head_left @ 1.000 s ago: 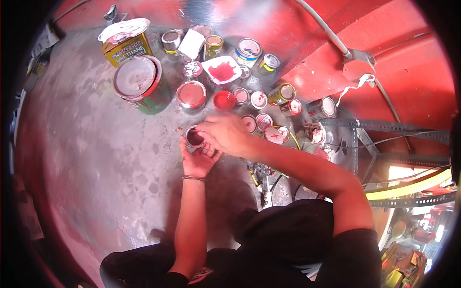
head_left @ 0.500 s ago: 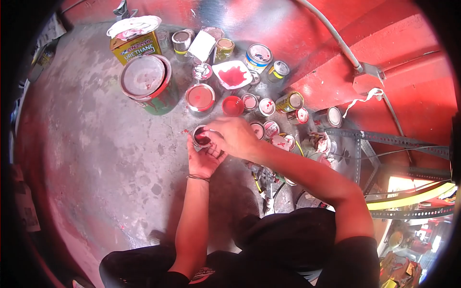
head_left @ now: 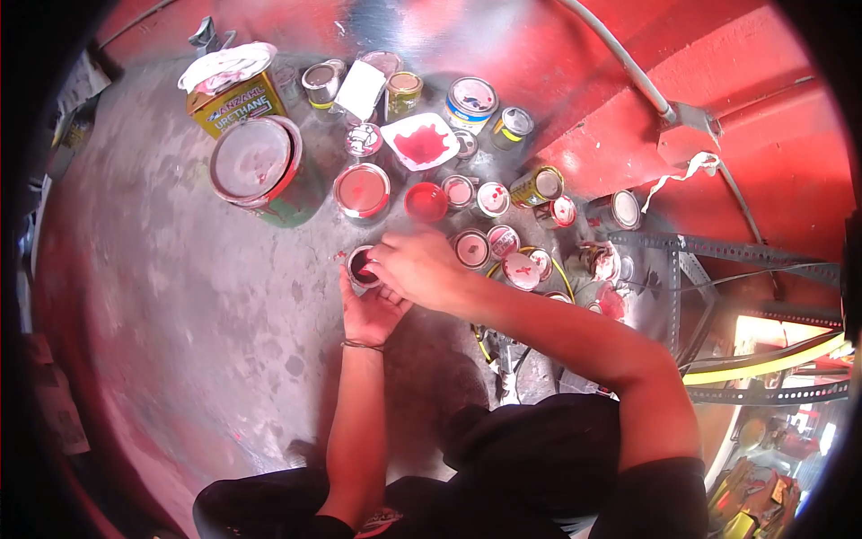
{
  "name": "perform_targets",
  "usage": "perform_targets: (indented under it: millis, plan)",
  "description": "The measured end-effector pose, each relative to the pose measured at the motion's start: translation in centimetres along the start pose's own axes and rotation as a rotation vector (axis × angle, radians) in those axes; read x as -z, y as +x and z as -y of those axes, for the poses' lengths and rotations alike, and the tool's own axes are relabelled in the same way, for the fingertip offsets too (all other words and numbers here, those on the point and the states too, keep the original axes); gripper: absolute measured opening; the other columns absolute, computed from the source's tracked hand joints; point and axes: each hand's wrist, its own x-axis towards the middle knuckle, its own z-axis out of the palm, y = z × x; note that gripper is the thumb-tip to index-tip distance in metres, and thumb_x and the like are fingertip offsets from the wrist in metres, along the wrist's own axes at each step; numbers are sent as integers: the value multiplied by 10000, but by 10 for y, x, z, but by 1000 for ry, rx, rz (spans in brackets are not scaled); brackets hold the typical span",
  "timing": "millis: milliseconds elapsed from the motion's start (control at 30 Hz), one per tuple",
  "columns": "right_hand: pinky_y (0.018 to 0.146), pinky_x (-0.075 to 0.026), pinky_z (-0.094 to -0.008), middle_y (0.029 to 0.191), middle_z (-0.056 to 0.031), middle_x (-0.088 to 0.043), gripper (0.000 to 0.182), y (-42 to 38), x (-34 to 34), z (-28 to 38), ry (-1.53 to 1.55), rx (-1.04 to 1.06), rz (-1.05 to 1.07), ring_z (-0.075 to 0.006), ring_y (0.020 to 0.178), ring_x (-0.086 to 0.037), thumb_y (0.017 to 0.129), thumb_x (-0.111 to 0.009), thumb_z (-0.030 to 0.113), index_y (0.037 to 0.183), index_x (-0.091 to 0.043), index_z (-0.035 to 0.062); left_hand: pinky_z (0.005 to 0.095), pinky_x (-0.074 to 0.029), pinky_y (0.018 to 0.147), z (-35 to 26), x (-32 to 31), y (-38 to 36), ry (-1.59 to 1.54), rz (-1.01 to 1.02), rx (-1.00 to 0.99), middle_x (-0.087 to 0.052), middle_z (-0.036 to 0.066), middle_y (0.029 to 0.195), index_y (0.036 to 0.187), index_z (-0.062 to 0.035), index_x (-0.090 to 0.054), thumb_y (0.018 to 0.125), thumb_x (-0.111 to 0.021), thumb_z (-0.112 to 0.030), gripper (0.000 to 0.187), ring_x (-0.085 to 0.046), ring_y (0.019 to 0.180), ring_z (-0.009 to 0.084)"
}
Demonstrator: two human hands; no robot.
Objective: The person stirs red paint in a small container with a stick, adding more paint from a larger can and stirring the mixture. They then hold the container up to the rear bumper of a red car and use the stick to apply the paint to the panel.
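A small open can (head_left: 363, 267) with dark red contents stands upright between my hands. My left hand (head_left: 371, 313) cups it from the near side, its fingers curved along the can. My right hand (head_left: 418, 269) reaches over the can's right rim with bent fingers, and whatever they pinch is too small to make out. Just beyond is an open can of bright red paint (head_left: 426, 203), with a red-topped can (head_left: 362, 189) to its left. Farther back lies a white tray with a red puddle (head_left: 420, 142).
A large green bucket with a lid (head_left: 254, 162) and a yellow urethane tin (head_left: 238, 106) stand at the back left. Several paint cans (head_left: 471, 249) line the right side. A perforated metal frame (head_left: 736, 256) and a yellow hose (head_left: 763, 361) are farther right.
The view has shifted a little, so the cans appear slightly left of before. Both hands remain at the small can; the right fingers have moved slightly over its rim.
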Motion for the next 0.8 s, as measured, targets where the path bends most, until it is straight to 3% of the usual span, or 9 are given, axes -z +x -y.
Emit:
perform_targets:
  millis: [167,233,267,333,467,533,667,767,800]
  plan:
    - [812,-580,-486,927,-91,-735,126,12,-11,1,-172,110,12,-299,841,-757,899,-733,195,943,-784,89,602,-369,1290,-9,-2,-1,67,45,-32,-521,123,1679,1626,-113,-488,932,-593,-882,1041,-495,1540,354]
    - [881,-567,-473,966,-100,-754,172,14,-15,9,-122,60,87,-282,870,-772,868,-719,198,958,-785,67,580,-372,1290,-12,-2,1,101,194,-41,-557,118,1651,1606,-119,-527,961,-554,-874,993,-506,1535,338]
    - [890,-562,-466,974,-100,-756,183,14,-19,14,-74,25,102,-279,873,-773,869,-718,201,970,-785,65,558,-356,1306,-13,-5,2,155,218,-87,-513,97,1702,1650,-155,-501,1027,-467,-835,923,-473,1562,347]
    - [946,-542,-457,983,-97,-763,214,19,-26,21,37,-96,135,-257,886,-777,868,-713,214,1007,-791,72,555,-351,1309,-14,-5,8,123,229,-117,-507,102,1707,1651,-158,-500,1041,-445,-825,905,-467,1565,355]
    - [957,-544,-493,946,-102,-773,174,24,-26,11,-171,29,137,-253,916,-782,872,-708,210,953,-805,90,518,-351,1317,-17,-5,10,58,286,-76,-506,89,1709,1648,-170,-503,1098,-437,-721,781,-463,1571,328]
    - [956,-542,-494,944,-105,-771,177,27,-58,10,-299,-9,193,-259,914,-779,872,-708,207,956,-803,84,514,-353,1317,-22,1,15,59,276,-66,-505,87,1710,1648,-169,-503,1102,-439,-709,770,-463,1571,322]
    - [973,-538,-483,937,-91,-755,190,25,-146,6,-390,-83,80,-252,932,-763,858,-737,245,959,-798,97,504,-356,1316,-31,14,25,58,248,-38,-503,82,1712,1649,-169,-503,1108,-443,-685,750,-463,1572,311]
    - [1007,-518,-458,917,-31,-694,247,39,-149,42,-837,-289,310,-222,995,-710,794,-816,345,955,-778,162,496,-358,1315,-39,18,29,64,239,-2,-502,79,1714,1649,-168,-502,1113,-446,-667,734,-462,1573,302]
    - [1000,-521,-460,909,-30,-700,223,40,-149,41,-800,-268,293,-224,984,-716,793,-811,329,940,-783,164,494,-358,1315,-43,19,30,70,237,10,-501,78,1714,1649,-168,-502,1115,-447,-661,729,-462,1573,300]
